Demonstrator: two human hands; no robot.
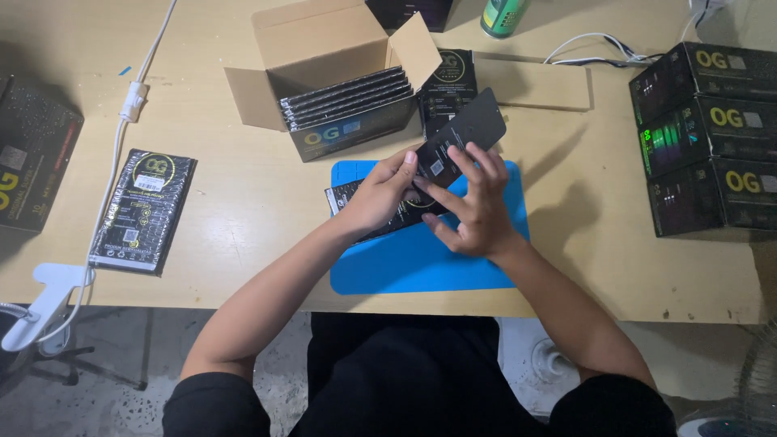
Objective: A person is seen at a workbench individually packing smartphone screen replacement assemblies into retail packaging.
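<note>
Here, both hands meet over a blue mat (421, 259) at the near middle of a pale wooden table (243, 210). The left hand (379, 196) grips the near end of a thin black panel (465, 133), thumb along its edge. The right hand (477, 206) spreads its fingers against the panel's underside, supporting it. The panel tilts up and away toward the far right, with a small pale label near its middle. Under the hands a flat black packet (352, 198) lies on the mat, mostly covered.

Just beyond the mat stands an open cardboard box (324, 48), flaps spread, with a row of flat black packets (344, 99) standing on edge inside; its front shows a dark band with yellow lettering. To its right another black packet (447, 85) with a yellow ring mark leans against it, and a flat cardboard piece (542, 85) lies further right.

On the left, one black packet (144, 209) with a white sticker and a yellow ring lies alone, beside a white cable (121, 137) running from far to near down to a white clip (40, 303) at the table edge. A dark box (32, 162) sits at the far left edge. On the right, stacked black boxes (708, 137) with yellow lettering and green stripes reach to the right edge.

Bare table lies between the mat and the lone left packet, and between the mat and the stacked boxes. The near table edge runs just below the mat.
</note>
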